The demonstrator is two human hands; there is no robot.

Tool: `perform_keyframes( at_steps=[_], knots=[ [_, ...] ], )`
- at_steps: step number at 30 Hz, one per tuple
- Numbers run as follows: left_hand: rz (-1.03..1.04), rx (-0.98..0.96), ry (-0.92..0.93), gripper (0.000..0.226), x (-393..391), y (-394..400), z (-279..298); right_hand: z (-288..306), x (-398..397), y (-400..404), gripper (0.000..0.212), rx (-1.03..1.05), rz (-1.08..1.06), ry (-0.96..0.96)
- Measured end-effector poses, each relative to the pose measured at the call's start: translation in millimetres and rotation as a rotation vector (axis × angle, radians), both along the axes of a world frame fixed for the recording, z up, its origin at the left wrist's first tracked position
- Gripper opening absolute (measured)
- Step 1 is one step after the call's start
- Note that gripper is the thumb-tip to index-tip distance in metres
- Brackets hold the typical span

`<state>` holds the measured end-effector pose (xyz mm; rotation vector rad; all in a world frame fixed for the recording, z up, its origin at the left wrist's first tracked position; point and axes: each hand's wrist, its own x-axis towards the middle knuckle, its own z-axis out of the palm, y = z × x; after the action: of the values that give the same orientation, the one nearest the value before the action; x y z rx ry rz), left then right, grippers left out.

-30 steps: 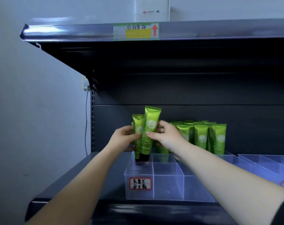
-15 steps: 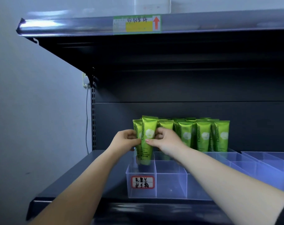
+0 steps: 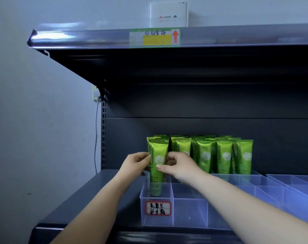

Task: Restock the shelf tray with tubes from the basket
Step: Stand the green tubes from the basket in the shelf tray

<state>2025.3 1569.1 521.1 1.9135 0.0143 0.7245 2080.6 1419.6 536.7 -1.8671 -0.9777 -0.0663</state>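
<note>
A green tube (image 3: 157, 166) marked Chamomile stands upright in the leftmost lane of the clear plastic shelf tray (image 3: 188, 205). My left hand (image 3: 134, 163) pinches its left edge, and my right hand (image 3: 180, 166) holds its right side with the thumb on the front. More green tubes stand right behind it. Several other green tubes (image 3: 223, 155) fill the back of the lanes to the right. The front compartments of the tray hold nothing. The basket is out of view.
A handwritten label (image 3: 158, 208) is stuck on the tray's front left. Another clear tray (image 3: 294, 184) sits to the right. The upper shelf (image 3: 114, 38) overhangs with a price tag; a white box (image 3: 168, 14) stands on it. A wall lies left.
Both hands have lowered the tube from above the tray down into the leftmost lane, where it now stands straight in front of the tubes behind it.
</note>
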Motion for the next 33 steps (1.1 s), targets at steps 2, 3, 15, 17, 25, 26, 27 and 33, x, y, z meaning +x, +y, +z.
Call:
perform_keyframes(
  at_steps=[2,3,15,17,25,26,27,33],
  knots=[
    [0.000,-0.004,-0.005,0.023,-1.6,-1.3,0.3,0.2,-1.1,-0.1,0.024,-0.004,-0.006,-0.014],
    [-0.003,-0.011,-0.005,0.024,-2.3,-1.9,0.4,0.2,-2.1,0.2,0.024,-0.010,-0.013,-0.021],
    [-0.007,-0.077,0.023,0.029,-5.3,-5.0,3.4,5.0,-10.1,0.3,0.025,-0.083,-0.080,-0.123],
    [0.000,-0.078,0.022,0.028,-5.8,-4.7,4.1,5.3,-11.7,0.8,0.027,-0.089,-0.086,-0.132],
    [0.067,-0.102,-0.003,0.023,-17.1,-1.0,18.5,11.1,-10.6,-2.5,0.023,-0.070,-0.137,-0.169],
    [0.102,-0.102,-0.031,0.021,-18.9,0.0,22.4,13.8,-10.5,-3.9,0.021,-0.056,-0.149,-0.176],
    [0.149,-0.090,-0.062,0.019,-20.4,1.2,27.0,17.5,-10.4,-6.2,0.017,-0.036,-0.161,-0.180],
    [0.332,0.056,-0.284,0.010,-35.3,-10.4,63.4,52.7,-14.0,-51.2,0.016,0.050,-0.279,-0.330]
  ],
)
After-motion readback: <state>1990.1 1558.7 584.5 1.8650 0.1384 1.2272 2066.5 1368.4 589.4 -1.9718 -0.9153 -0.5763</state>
